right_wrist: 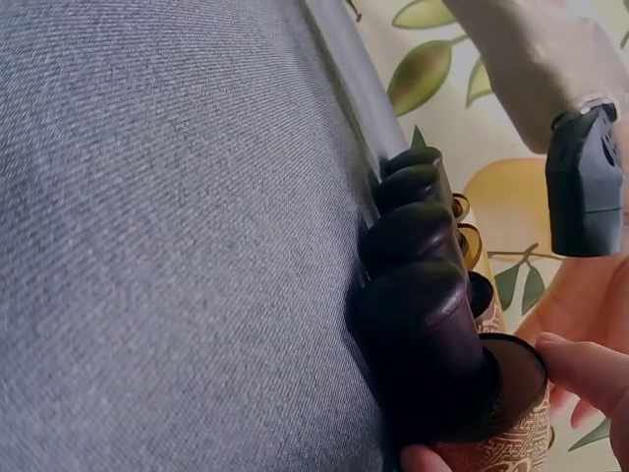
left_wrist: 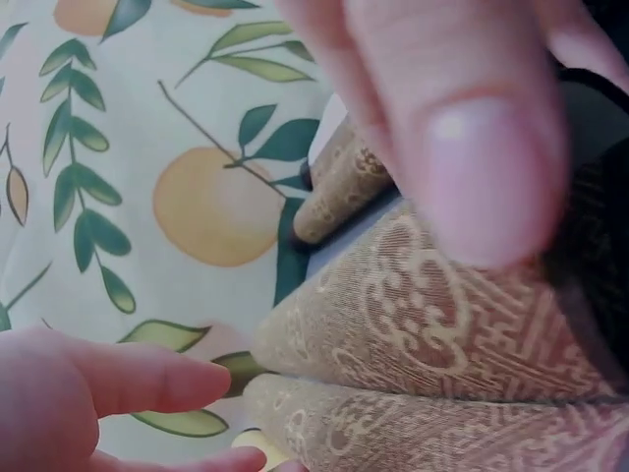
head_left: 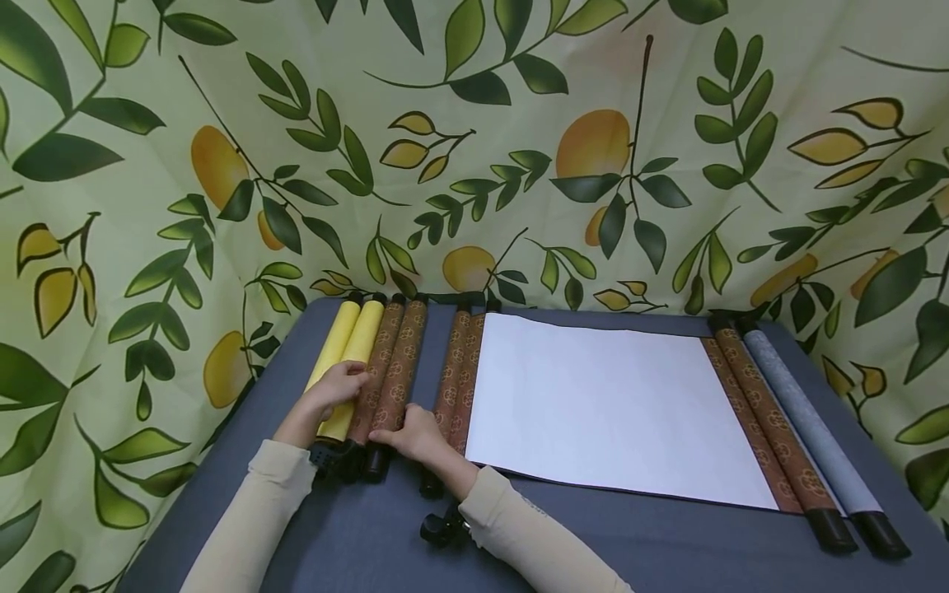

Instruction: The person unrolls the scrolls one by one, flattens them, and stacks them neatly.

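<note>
Two brown patterned scrolls with black end knobs lie side by side at the left of the table, beside two yellow scrolls. My left hand is over the yellow and brown scrolls, thumb and fingers spread apart. In the left wrist view its thumb hangs above the brown patterned cloth. With my right hand I hold the near end of the right-hand brown scroll. The right wrist view shows the thumb at its rim, above the large black knob, and a fingertip below.
A wide white sheet lies spread between brown patterned rolls on its left and another brown roll on its right. A grey-blue scroll lies at the far right. Leaf-printed cloth hangs behind the blue-grey table.
</note>
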Tool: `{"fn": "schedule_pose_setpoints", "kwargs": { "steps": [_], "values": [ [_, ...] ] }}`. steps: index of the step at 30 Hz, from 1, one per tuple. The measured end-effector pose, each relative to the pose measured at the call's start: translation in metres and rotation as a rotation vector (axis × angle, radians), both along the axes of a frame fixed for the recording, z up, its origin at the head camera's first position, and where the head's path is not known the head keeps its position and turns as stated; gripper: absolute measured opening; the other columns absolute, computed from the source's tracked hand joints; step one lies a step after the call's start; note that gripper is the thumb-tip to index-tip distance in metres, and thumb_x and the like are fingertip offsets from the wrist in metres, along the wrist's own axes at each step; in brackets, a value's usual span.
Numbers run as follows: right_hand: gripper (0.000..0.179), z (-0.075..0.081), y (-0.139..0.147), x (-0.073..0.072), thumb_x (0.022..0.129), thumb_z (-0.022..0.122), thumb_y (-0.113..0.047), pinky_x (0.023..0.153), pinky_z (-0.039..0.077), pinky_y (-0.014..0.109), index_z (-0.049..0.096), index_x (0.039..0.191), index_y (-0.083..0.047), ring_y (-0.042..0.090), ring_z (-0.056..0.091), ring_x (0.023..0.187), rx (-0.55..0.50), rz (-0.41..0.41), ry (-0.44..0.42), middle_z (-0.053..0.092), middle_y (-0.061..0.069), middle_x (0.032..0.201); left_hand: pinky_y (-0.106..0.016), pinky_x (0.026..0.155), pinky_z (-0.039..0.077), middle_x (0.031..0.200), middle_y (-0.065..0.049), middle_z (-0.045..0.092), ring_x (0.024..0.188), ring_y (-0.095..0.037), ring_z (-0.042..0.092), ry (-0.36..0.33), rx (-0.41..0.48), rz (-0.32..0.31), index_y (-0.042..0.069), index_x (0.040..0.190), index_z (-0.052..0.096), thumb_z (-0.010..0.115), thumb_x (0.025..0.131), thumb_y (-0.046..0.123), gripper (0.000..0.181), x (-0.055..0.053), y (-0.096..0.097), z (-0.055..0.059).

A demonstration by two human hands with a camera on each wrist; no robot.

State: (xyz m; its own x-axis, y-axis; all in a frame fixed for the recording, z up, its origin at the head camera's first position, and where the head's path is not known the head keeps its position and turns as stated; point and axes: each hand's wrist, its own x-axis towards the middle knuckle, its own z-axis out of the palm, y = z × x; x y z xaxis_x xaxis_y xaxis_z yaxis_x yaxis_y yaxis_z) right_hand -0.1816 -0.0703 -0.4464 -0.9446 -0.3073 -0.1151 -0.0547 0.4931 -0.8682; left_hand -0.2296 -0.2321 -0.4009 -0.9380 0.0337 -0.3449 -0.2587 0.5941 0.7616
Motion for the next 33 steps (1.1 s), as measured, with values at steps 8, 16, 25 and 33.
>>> {"fn": "schedule_pose_setpoints", "kwargs": {
  "steps": [8,16,25,33],
  "values": [
    [0.059,0.003,-0.006,0.003,0.08,0.078,-0.03,0.063,0.047,0.03,0.053,0.115,0.01,0.023,0.06,0.078,0.016,-0.05,-0.006,0.065,0.022,0.097,-0.05,0.101,0.043,0.14,-0.034,0.037,0.124,-0.042,0.045,0.0,-0.017,-0.024,-0.015,0.14,0.029,0.046,0.099,0.016,0.054,-0.004,0.001,-0.003],
    [0.068,0.012,-0.004,0.006,0.081,0.076,-0.024,0.079,0.053,0.041,0.045,0.128,0.013,0.034,0.063,0.1,0.053,-0.072,-0.008,0.062,0.029,0.114,-0.052,0.105,0.044,0.143,-0.041,0.03,0.126,-0.047,0.049,-0.051,0.016,-0.111,-0.023,0.14,0.024,0.048,0.098,0.011,0.059,-0.008,-0.004,0.0],
    [0.073,0.023,0.02,0.002,0.08,0.074,-0.018,0.074,0.052,0.037,0.039,0.135,0.013,0.029,0.062,0.09,-0.019,-0.039,-0.02,0.063,0.028,0.112,-0.043,0.096,0.048,0.147,-0.038,0.027,0.121,-0.037,0.049,-0.089,0.113,-0.11,-0.018,0.146,0.016,0.056,0.095,0.01,0.071,-0.006,0.001,0.0],
    [0.071,0.028,0.043,0.002,0.079,0.074,-0.014,0.085,0.052,0.046,0.041,0.136,0.011,0.034,0.061,0.104,-0.027,-0.037,-0.031,0.062,0.027,0.118,-0.05,0.103,0.044,0.149,-0.031,0.027,0.131,-0.039,0.04,-0.057,0.205,0.004,-0.009,0.149,0.019,0.063,0.092,0.014,0.076,0.002,0.015,-0.006]
  ]
}}
